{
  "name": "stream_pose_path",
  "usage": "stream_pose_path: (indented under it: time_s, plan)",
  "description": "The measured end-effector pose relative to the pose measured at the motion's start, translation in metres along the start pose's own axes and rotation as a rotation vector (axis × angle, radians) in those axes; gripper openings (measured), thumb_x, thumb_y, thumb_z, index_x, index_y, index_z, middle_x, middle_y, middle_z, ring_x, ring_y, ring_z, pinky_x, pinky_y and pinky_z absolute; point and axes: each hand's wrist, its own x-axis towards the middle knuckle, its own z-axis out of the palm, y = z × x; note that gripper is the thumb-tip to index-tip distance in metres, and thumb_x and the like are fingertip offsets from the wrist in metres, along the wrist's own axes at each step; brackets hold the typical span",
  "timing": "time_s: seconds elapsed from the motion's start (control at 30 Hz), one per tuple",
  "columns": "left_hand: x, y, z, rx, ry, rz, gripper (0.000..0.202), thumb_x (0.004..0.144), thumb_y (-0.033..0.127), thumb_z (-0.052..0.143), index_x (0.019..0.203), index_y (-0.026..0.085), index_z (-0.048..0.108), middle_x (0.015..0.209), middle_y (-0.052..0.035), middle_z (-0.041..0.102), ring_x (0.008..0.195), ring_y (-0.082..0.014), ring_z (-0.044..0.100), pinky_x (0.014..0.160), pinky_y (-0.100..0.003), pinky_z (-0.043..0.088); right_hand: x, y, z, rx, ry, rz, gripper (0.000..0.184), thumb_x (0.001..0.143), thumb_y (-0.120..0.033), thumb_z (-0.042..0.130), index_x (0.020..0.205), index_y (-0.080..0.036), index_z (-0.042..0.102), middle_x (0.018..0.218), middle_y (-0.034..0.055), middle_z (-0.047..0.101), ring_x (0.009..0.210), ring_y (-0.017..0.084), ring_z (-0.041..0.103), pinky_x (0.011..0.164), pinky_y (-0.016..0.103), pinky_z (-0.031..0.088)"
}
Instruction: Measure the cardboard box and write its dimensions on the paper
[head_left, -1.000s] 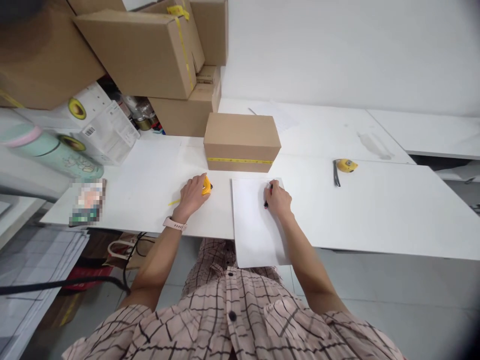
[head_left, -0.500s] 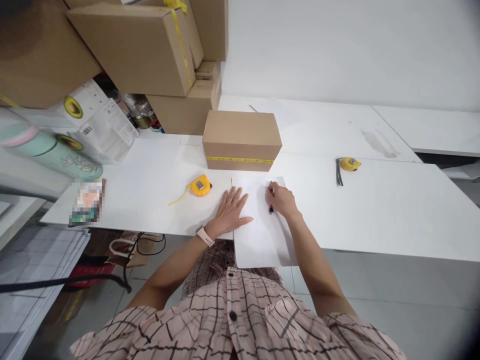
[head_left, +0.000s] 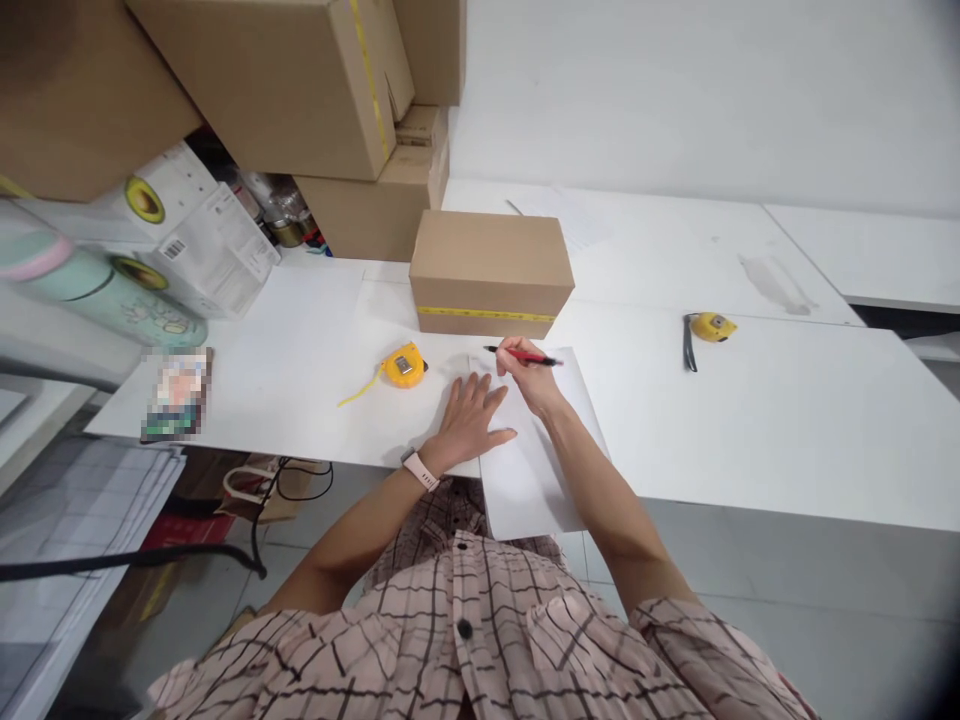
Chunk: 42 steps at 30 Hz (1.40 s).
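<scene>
Right hand [head_left: 527, 380] pinches red pen [head_left: 537, 358] above paper [head_left: 521, 490]; spread left hand [head_left: 470, 420] overlaps paper's edge.

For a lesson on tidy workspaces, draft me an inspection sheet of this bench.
Surface: white table; greyish patch at back right.
Things in use: red pen; paper overhanging the front edge; orange tape measure, slightly extended; brown box behind.
Clutter: green bottle at left; yellow tape measure at right.
Hands: left hand spread across the paper's left edge; right hand gripping the pen.
Cables: black cable below the table, left.
Surroundings: stacked cardboard boxes at back left; white wall behind.
</scene>
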Motion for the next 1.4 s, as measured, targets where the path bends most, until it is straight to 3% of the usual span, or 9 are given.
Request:
stream_pose_path:
  time_s: [0.1,0.17,0.27,0.43,0.63,0.73,0.93,1.17,1.4]
  plan:
    - [0.005,-0.006,-0.010,-0.032,0.008,0.028,0.067,0.092,0.055,0.060,0.145,0.017,0.046,0.151,-0.0184,0.045,0.141,-0.0392,0.037,0.116,-0.057,0.024,0.021,0.021,0.013,-0.076,0.167,0.027,0.048,0.086,-0.069,0.054,0.072,-0.024,0.048,0.055,-0.0056,0.042,0.057,0.014,0.051,0.059,0.029,0.044]
    - [0.007,-0.008,-0.013,-0.046,0.027,0.030,0.066,0.092,0.054,0.059,0.144,0.015,0.046,0.146,-0.0185,0.050,0.135,-0.0370,0.042,0.113,-0.054,0.028,0.028,0.032,0.014,-0.128,0.171,0.017,0.046,0.087,-0.069,0.051,0.077,-0.024,0.052,0.059,-0.0040,0.049,0.063,0.016,0.055,0.061,0.029,0.046]
    - [0.009,-0.010,-0.013,-0.064,0.030,0.006,0.066,0.092,0.054,0.059,0.143,0.014,0.046,0.152,-0.0200,0.043,0.138,-0.0379,0.038,0.114,-0.056,0.025,0.029,0.038,0.010,-0.178,0.100,-0.011,0.045,0.082,-0.066,0.060,0.092,-0.022,0.061,0.076,0.0003,0.065,0.076,0.017,0.061,0.073,0.031,0.049]
    - [0.011,-0.010,-0.007,-0.080,0.006,-0.017,0.067,0.092,0.055,0.059,0.145,0.017,0.045,0.162,-0.0200,0.030,0.148,-0.0395,0.026,0.118,-0.062,0.016,0.029,0.039,0.005,-0.251,0.178,-0.033,0.042,0.083,-0.062,0.059,0.078,-0.021,0.056,0.071,-0.0004,0.060,0.071,0.016,0.057,0.071,0.030,0.047]
    - [0.014,-0.010,-0.008,-0.076,-0.009,-0.044,0.062,0.094,0.052,0.057,0.144,0.017,0.046,0.164,-0.0201,0.029,0.148,-0.0398,0.027,0.117,-0.063,0.016,0.032,0.049,-0.001,-0.156,0.087,-0.034,0.040,0.086,-0.057,0.060,0.098,-0.019,0.061,0.090,0.0048,0.068,0.080,0.017,0.065,0.077,0.031,0.050]
    - [0.015,-0.010,-0.007,-0.073,0.001,-0.046,0.062,0.095,0.051,0.055,0.146,0.018,0.044,0.164,-0.0191,0.029,0.146,-0.0393,0.031,0.116,-0.062,0.019,0.032,0.056,-0.004,-0.216,0.103,-0.061,0.037,0.082,-0.054,0.065,0.096,-0.020,0.061,0.080,0.0009,0.065,0.071,0.016,0.061,0.071,0.030,0.049]
    - [0.015,-0.009,-0.005,-0.038,0.052,-0.037,0.057,0.097,0.045,0.051,0.147,0.019,0.043,0.162,-0.0175,0.034,0.144,-0.0365,0.035,0.115,-0.059,0.023,0.029,0.055,-0.001,-0.394,0.183,-0.075,0.027,0.086,-0.048,0.057,0.076,-0.023,0.051,0.057,-0.0056,0.049,0.055,0.013,0.045,0.057,0.027,0.038]
    - [0.015,-0.010,-0.004,-0.047,0.116,-0.031,0.052,0.097,0.043,0.053,0.141,0.017,0.048,0.157,-0.0191,0.040,0.139,-0.0357,0.039,0.113,-0.056,0.027,0.028,0.049,0.002,-0.380,0.123,-0.062,0.026,0.084,-0.047,0.059,0.077,-0.022,0.053,0.057,-0.0065,0.046,0.055,0.012,0.042,0.056,0.026,0.036]
    - [0.015,-0.010,-0.005,-0.075,0.118,-0.040,0.051,0.096,0.043,0.056,0.138,0.014,0.050,0.157,-0.0224,0.037,0.142,-0.0373,0.037,0.114,-0.056,0.027,0.029,0.047,0.007,-0.341,0.185,-0.043,0.018,0.078,-0.038,0.061,0.078,-0.020,0.057,0.071,-0.0025,0.057,0.065,0.013,0.049,0.063,0.027,0.041]
